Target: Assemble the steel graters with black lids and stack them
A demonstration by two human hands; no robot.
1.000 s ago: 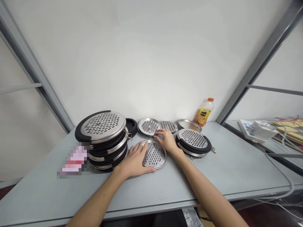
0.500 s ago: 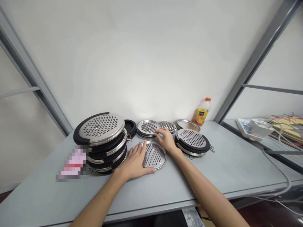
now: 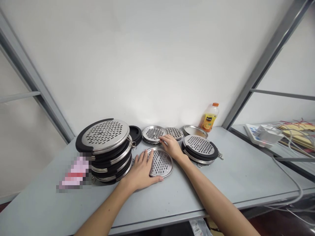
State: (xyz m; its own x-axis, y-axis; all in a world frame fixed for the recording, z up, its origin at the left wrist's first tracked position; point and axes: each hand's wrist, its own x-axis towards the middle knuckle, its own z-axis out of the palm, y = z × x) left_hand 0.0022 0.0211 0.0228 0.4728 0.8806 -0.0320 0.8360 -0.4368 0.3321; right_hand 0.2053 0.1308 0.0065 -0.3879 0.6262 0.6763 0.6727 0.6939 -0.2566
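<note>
A round metal grater plate [image 3: 161, 163] lies on the table in front of me. My left hand [image 3: 140, 170] rests spread and flat over its left edge, thumb along the near rim. Behind it is a stack of round grater plates [image 3: 154, 133]. My right hand [image 3: 172, 146] reaches over the near plate, thumb and fingers pinched at the right rim of that stack; how many plates they grip is hidden. On the left stands a tall pile of graters with black rims [image 3: 105, 136]. To the right lies a shorter pile of black-rimmed graters [image 3: 199, 146] with wire clips.
Along the wall are a black round base [image 3: 135, 133], coarse grater plates [image 3: 175, 132], shiny metal rings [image 3: 194, 130] and an orange juice bottle [image 3: 210, 118]. A blurred pink item [image 3: 75, 173] lies at left. A power strip [image 3: 257, 135] and cables are at far right.
Both hands stay almost where they were, the left still over the near plate and the right at the stack's rim. The view has shifted very slightly.
</note>
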